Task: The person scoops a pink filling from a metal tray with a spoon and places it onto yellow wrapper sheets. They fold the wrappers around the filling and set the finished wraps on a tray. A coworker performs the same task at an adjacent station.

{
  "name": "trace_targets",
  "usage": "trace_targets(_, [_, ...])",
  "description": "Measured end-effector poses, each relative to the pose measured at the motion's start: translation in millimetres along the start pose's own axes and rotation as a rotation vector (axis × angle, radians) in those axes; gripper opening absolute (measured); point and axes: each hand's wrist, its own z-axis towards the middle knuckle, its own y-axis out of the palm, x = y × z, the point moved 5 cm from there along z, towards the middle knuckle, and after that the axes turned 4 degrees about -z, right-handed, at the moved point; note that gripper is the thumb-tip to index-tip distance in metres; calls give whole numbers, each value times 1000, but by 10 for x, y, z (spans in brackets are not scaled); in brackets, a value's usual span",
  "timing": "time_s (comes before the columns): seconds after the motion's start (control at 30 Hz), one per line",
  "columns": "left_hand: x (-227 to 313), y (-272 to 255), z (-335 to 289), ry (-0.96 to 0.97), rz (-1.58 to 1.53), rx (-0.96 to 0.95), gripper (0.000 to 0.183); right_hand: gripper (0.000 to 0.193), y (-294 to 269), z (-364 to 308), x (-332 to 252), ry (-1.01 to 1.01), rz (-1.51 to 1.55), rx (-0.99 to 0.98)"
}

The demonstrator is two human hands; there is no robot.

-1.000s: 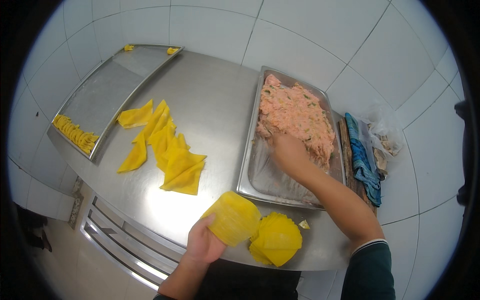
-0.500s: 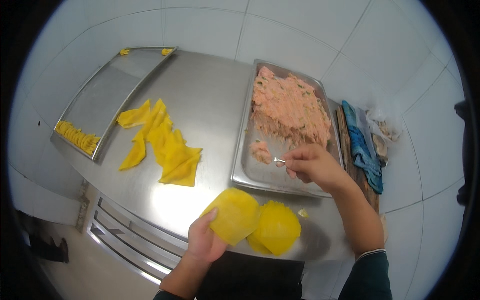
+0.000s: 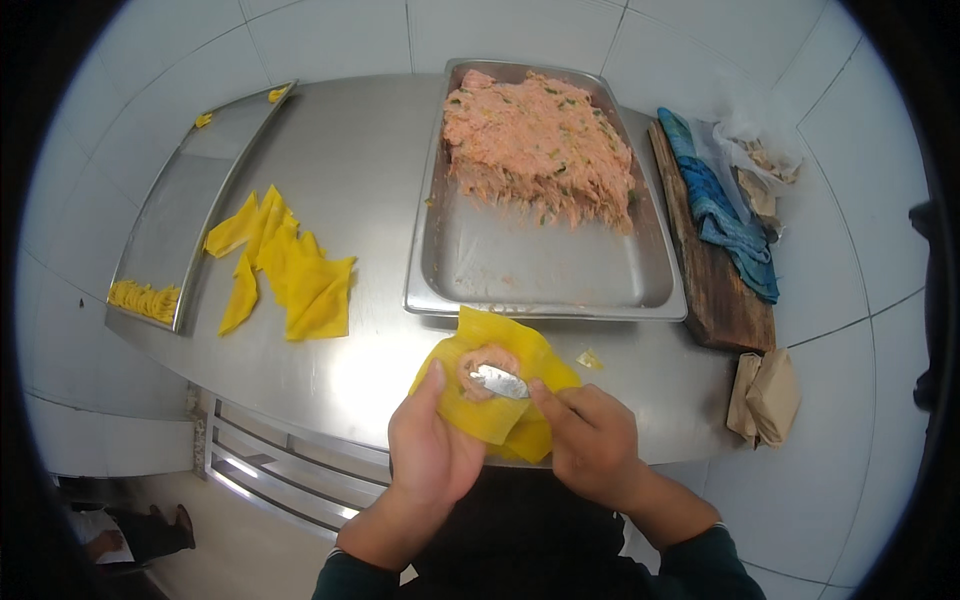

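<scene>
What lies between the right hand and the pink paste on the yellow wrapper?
In the head view, a flat metal blade lies there: the right hand holds one end, while the other reaches over the pink paste.

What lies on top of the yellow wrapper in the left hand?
Pink filling, partly covered by the metal tool in the right hand; the wrapper beneath the filling cannot be seen.

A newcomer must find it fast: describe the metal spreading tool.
On the steel table, find the large pan of pink filling. Below it in view, the left hand holds a yellow wrapper; the right hand holds the tool over it. Its visible end is flat, silver, the only shiny metal against yellow wrapper and pink dab.
</scene>
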Motion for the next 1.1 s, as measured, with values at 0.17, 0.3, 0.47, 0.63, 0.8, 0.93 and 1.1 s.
trace_targets(0.17, [-17, 16, 58, 25, -20, -42, 47, 49, -226, -229, 86, 50, 1, -31])
trace_targets(0.3, [-287, 110, -8, -216, 39, -59, 49, 45, -200, -286, 71, -176, -2, -8])
trace_targets(0.47, [-483, 168, -21, -211, 209, -85, 52, 42, -286, -271, 235, -141, 196, 145])
trace_targets(0.63, [-656, 173, -201, -128, 105, -378, 52, 34, -539, -307, 349, 150, 211, 173])
trace_targets(0.8, [-684, 19, -222, -58, 556, -381, 55, 25, -578, -266, 403, 407, 338, 192])
trace_targets(0.93, [-707, -13, -234, -83, 518, -294, 56, 21, -432, -320, 531, 701, 695, 22])
trace_targets(1.1, [-514, 214, -264, -5, 869, -465, 44, 18, -508, -322, 513, 584, 693, -49])
